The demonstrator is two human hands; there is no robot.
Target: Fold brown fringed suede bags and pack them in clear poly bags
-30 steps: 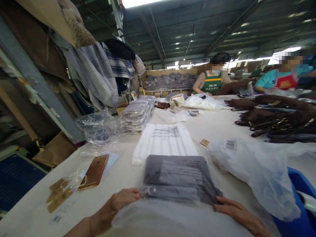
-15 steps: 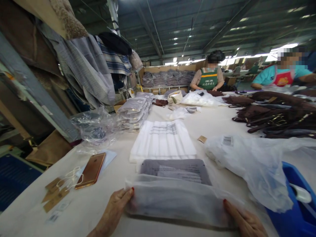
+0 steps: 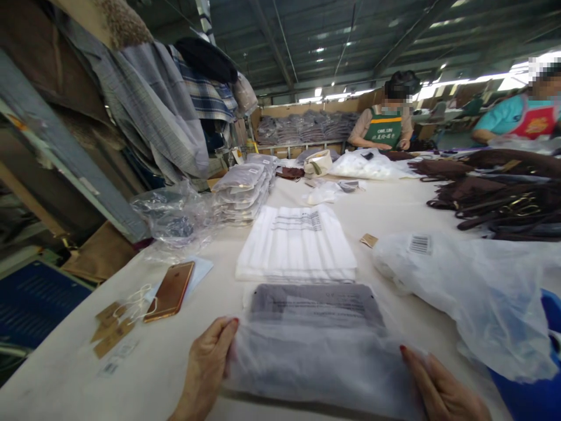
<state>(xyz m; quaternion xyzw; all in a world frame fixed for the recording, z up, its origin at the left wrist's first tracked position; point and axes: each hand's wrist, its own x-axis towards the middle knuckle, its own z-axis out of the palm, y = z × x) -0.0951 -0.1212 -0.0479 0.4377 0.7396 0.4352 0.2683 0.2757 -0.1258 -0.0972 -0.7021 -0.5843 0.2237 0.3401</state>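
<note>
Left hand (image 3: 209,356) and right hand (image 3: 440,386) pinch opposite sides of the frosted bag (image 3: 324,365) over the grey article (image 3: 318,304), just before the white stack (image 3: 298,248). Uneven pull could skew or tear it

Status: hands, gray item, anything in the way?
Left hand and right hand grip opposite sides of translucent plastic. Gray item: near part veiled by plastic, far part showing. White printed stack beyond, not between hands.
</note>
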